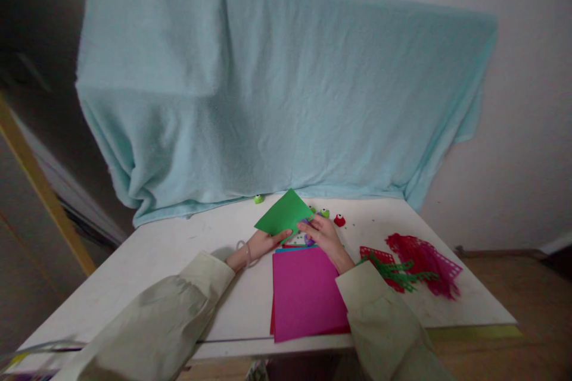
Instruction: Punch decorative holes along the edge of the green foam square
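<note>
Both hands on the green paper [284, 215] at the far end of the white table [179, 250], just past the pink paper stack [308, 294]. Left hand [263, 244] pinches its near edge, right hand [322, 233] grips the right corner. Looks like mid-fold; next move needs edges lined up before creasing. Red and green cut scraps [411, 268] lie well to the right.

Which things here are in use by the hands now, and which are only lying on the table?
In use: green paper, held by left hand and right hand.

Lying about: magenta sheets, red and green cut paper scraps, small frog-shaped pieces, blue towel.
</note>
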Tool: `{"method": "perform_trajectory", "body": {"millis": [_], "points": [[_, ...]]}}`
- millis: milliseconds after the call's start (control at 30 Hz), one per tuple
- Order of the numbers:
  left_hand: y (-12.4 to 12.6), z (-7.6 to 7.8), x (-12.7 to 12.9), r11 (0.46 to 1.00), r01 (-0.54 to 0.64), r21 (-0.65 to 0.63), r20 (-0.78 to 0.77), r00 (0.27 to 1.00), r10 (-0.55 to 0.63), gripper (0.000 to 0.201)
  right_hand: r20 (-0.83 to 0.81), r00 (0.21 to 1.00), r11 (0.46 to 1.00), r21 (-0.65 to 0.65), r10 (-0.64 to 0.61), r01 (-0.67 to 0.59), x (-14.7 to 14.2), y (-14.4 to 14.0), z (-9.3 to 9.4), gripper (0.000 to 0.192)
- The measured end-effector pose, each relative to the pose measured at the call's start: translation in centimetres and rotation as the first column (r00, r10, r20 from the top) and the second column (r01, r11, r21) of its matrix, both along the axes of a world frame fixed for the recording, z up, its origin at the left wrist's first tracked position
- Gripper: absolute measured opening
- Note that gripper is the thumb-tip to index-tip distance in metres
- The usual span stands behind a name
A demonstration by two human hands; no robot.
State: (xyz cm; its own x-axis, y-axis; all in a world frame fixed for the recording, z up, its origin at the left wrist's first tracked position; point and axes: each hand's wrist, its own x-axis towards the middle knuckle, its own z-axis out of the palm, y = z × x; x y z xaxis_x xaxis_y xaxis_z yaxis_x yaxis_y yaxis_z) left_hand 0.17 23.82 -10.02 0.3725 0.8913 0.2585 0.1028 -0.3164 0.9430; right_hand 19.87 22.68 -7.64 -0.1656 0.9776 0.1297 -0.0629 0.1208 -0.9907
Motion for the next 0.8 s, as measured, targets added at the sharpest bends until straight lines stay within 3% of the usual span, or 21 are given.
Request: {"method": "perform_trajectory", "body": {"millis": [133,300,567,800], "points": [[0.00,0.08,0.24,0.999,0.025,0.020,0.007,1.000,-0.025,0.039,-0.066,0.998,1.000,0.014,-0.006,0.007,-0.21,0.16,-0.13,0.035],[-0.23,0.38,0.16,0.991,0.093,-0.093,-0.063,0.993,-0.099,0.041,-0.044,0.997,0.998,-0.005,-0.065,0.065,-0.23,-0.06,0.00,0.037],[-0.49,1.00,0.30,0.992,0.066,-0.103,-0.011,0.998,-0.067,0.043,-0.035,0.998,0.997,0.056,-0.043,0.045,-0.39,-0.45,0.60,0.039],[-0.39,0.70,0.22,0.990,0.081,-0.117,-0.021,0.996,-0.084,0.043,-0.026,0.993,0.990,0.074,-0.119,0.120,-0.25,-0.34,0.81,0.036]]}}
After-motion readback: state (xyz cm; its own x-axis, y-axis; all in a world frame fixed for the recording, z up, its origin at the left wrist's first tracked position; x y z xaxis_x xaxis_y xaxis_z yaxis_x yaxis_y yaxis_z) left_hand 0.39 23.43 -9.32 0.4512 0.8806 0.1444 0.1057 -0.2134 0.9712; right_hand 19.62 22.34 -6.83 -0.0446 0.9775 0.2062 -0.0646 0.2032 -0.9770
